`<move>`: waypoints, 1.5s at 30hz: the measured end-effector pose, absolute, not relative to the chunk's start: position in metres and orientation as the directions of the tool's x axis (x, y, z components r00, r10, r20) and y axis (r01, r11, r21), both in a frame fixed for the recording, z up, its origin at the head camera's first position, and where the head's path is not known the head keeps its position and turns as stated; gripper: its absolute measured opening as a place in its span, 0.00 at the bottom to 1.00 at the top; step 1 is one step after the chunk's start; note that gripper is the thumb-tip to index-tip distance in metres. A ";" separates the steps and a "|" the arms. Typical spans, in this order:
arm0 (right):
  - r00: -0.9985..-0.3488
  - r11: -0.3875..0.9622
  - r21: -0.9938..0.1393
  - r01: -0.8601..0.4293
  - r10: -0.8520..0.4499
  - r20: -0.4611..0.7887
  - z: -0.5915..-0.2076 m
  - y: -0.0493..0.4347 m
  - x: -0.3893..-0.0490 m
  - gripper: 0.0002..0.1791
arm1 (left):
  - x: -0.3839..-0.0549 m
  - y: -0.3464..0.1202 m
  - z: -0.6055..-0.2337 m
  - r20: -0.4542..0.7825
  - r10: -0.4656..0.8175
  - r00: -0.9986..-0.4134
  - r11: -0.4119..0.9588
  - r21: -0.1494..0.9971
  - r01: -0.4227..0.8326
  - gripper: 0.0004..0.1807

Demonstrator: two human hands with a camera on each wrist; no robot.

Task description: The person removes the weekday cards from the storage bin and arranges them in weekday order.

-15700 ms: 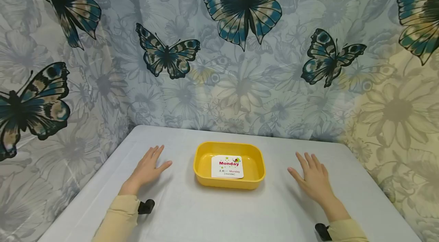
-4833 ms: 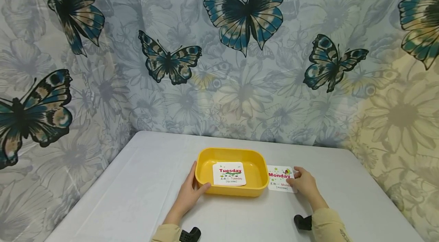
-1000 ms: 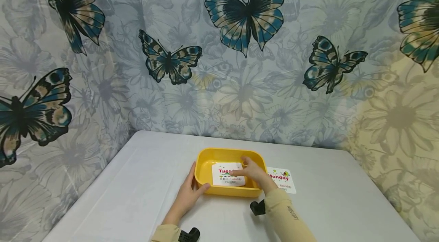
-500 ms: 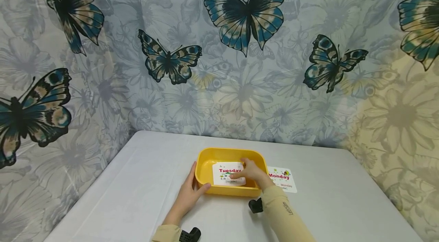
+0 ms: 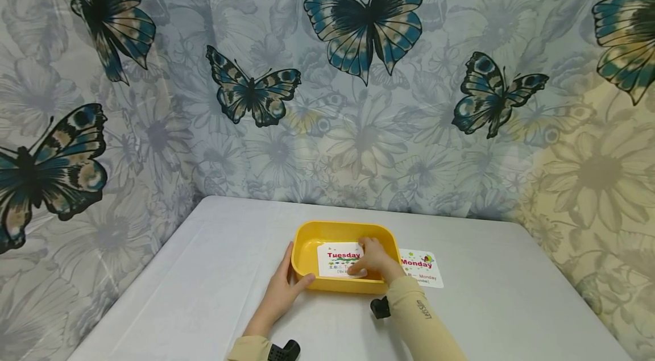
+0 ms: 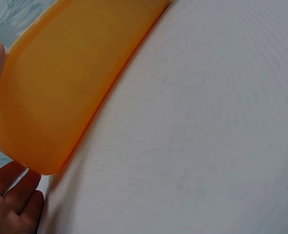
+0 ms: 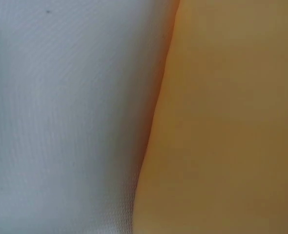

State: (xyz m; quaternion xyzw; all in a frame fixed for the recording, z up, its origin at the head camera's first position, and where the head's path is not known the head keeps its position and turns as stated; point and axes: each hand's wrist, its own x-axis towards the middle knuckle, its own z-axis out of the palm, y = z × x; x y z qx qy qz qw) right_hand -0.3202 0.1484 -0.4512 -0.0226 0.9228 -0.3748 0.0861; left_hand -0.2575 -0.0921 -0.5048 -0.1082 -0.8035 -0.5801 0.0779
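A yellow plastic tray (image 5: 307,236) stands on the white table. Inside it lies a white card (image 5: 332,267) printed "Tuesday". My left hand (image 5: 278,287) holds the tray's left end, thumb at the front rim and fingers along the side; in the left wrist view those fingers (image 6: 22,195) bend at the tray's corner. My right hand (image 5: 376,257) reaches into the tray and grips the Tuesday card at its right end, thumb near the lower edge and fingers near the upper one. The right wrist view shows only the tray's outer wall (image 7: 222,122) and cloth, the hand hidden.
A "Monday" card (image 5: 422,267) lies on the table right of the tray, partly covered by my right forearm. The white table (image 5: 169,293) extends on both sides. Behind it hangs a butterfly-patterned cloth (image 5: 358,150).
Since the earliest frame, the Monday card has gone from the tray to the table at the right. Over the last second, the right thumb has moved toward the Tuesday card's lower edge; the left hand stays put.
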 end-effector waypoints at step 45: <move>-0.987 0.721 -0.691 0.055 -0.064 -0.146 -0.452 0.147 -0.321 0.52 | -0.255 -0.091 -0.502 0.243 0.076 -0.967 0.316 0.914 0.254 0.51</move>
